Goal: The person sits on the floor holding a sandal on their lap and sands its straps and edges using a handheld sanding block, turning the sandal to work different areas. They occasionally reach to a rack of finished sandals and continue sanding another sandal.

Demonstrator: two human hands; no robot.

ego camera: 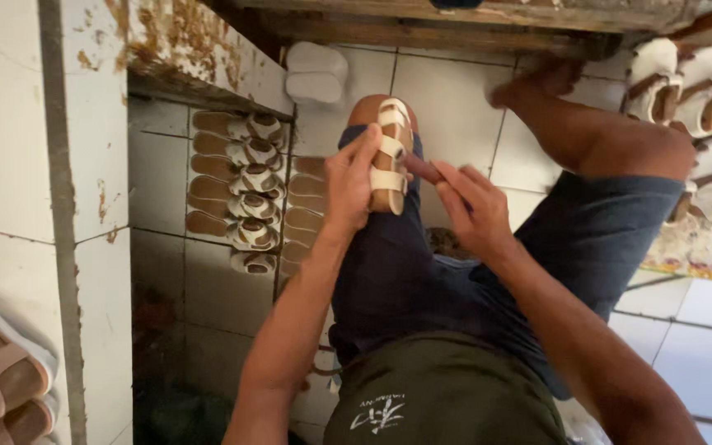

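Left hand (352,185) grips sandal (391,156) on knee, fingers wrapped over side. Right hand (471,206) half-open, fingertips at strap edge, holding nothing. Sandal rows (245,185) on floor left of hands. Better: clamp sole firm, press strap flat, keep aligned.

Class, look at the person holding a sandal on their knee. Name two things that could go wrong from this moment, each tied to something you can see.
1. The sandal is only balanced on the knee, steadied by the left hand; it might slip to the floor.
2. The right hand works close at the straps, so fingers could get pinched or a strap pulled askew.
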